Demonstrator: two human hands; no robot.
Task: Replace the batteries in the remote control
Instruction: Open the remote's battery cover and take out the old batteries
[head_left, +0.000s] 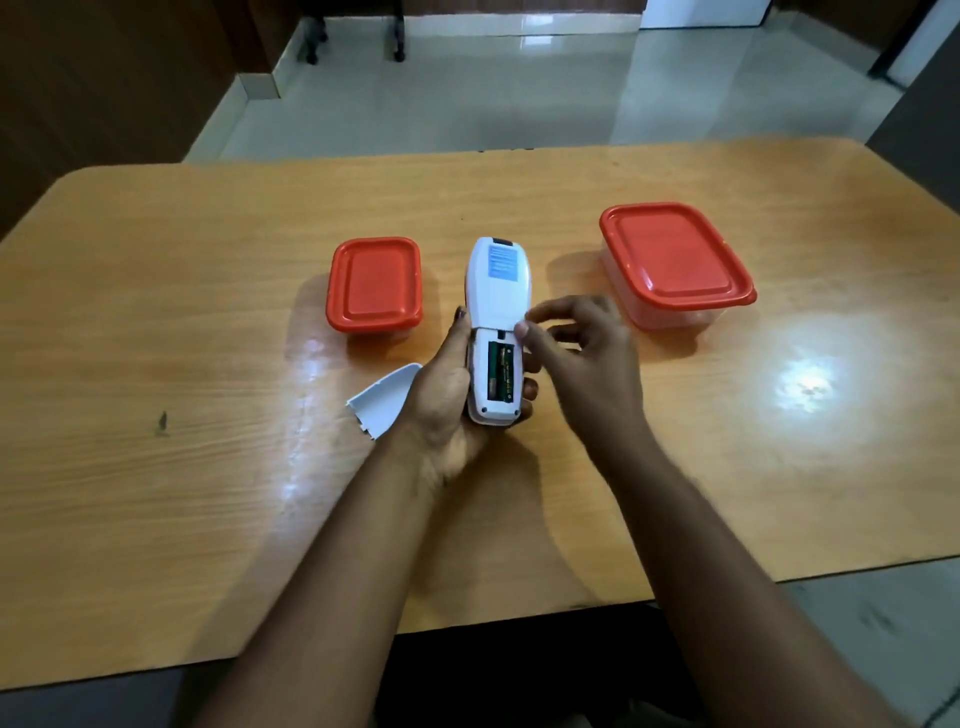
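A white remote control (496, 291) lies face down in my left hand (447, 395), which grips its lower half from below. Its battery bay (500, 375) is uncovered and shows dark green batteries inside. The white battery cover (383, 401) lies on the table just left of my left hand. My right hand (582, 353) hovers at the remote's right edge, fingers loosely curled with the thumb tip touching the rim of the bay; it holds nothing.
A small clear box with an orange lid (374, 283) stands left of the remote. A larger one with an orange lid (675, 260) stands to the right. Both are closed. The wooden table (208, 291) ends near my body; tiled floor lies beyond.
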